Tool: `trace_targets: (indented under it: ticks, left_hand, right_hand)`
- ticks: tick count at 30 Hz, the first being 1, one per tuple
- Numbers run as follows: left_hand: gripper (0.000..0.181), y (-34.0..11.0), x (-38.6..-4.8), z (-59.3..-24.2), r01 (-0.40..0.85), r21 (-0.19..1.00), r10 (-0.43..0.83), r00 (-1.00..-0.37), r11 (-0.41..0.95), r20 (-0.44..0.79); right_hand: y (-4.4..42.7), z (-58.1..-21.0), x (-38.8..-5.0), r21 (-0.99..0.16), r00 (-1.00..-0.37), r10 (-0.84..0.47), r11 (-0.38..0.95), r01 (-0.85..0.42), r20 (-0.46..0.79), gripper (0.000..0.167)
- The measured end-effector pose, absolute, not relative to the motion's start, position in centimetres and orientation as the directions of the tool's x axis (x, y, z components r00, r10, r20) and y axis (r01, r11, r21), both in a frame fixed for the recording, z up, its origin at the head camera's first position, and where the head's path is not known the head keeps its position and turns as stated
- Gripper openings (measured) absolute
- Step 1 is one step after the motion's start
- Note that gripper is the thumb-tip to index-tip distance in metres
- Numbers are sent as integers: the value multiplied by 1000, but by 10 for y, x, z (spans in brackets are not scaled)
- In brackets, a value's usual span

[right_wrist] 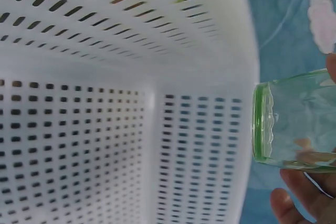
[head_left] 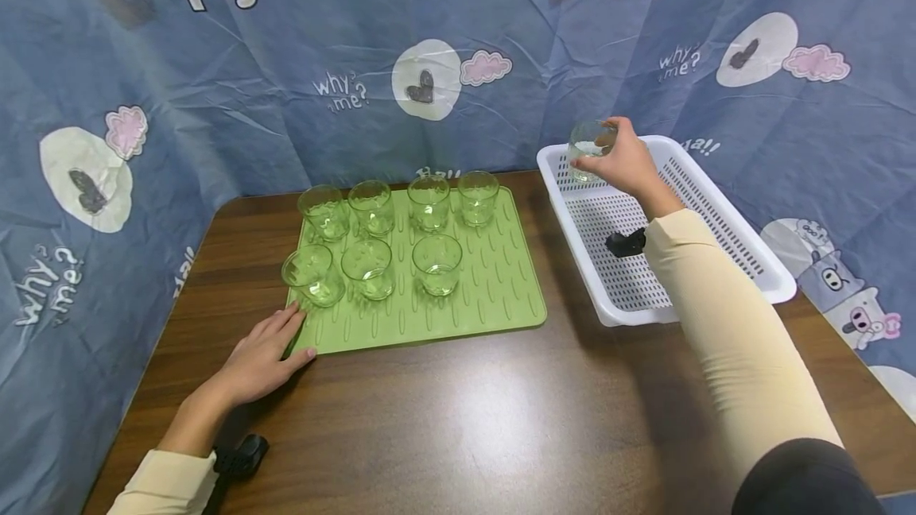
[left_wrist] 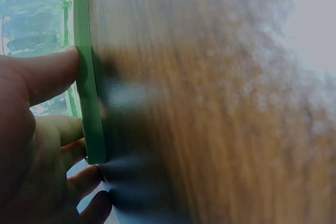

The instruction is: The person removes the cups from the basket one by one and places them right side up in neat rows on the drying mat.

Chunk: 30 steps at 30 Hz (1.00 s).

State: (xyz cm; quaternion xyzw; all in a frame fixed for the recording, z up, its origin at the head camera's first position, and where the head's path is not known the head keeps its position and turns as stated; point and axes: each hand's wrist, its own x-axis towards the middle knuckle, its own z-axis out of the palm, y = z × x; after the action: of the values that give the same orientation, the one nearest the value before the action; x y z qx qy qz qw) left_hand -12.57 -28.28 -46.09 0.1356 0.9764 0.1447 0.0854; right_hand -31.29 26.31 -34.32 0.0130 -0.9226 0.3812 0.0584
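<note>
My right hand (head_left: pixel 630 161) grips a clear glass (head_left: pixel 585 151) by its sides, above the far left corner of a white perforated basket (head_left: pixel 601 292). In the right wrist view the glass (right_wrist: pixel 294 124) shows its thick base toward the basket wall (right_wrist: pixel 199 150). Several more glasses (head_left: pixel 438 265) stand upright in two rows on a green ridged mat (head_left: pixel 501 284). With fingers extended, my left hand (head_left: pixel 261 356) rests at the mat's near left corner. The left wrist view has its thumb (left_wrist: pixel 52 72) touching the mat's edge (left_wrist: pixel 86 72).
A brown wooden table (head_left: pixel 458 412) carries the mat and basket. Behind it hangs a blue printed cloth (head_left: pixel 286 38), close to the table's far edge. A black wrist device (head_left: pixel 626 243) on the right arm hangs over the basket; another (head_left: pixel 242 455) is on the left wrist.
</note>
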Motion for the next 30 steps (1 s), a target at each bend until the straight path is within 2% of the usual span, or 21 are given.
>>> trace_targets:
  ticks: [13,20,30]
  left_hand:
    - [75,-283,-125,-459,235,311,285,-950,921,-128]
    - [75,-282,-124,-460,236,317,287,-950,918,-123]
    - [75,-283,-123,-459,234,321,285,-951,918,-122]
  right_hand:
    - [254,-317,-287,-750,-980,2,644,-150,197,91]
    - [241,-300,-256,-733,-965,-63,638,-235,255,89]
    - [215,-288,-220,-714,-952,-130,635,-295,277,86]
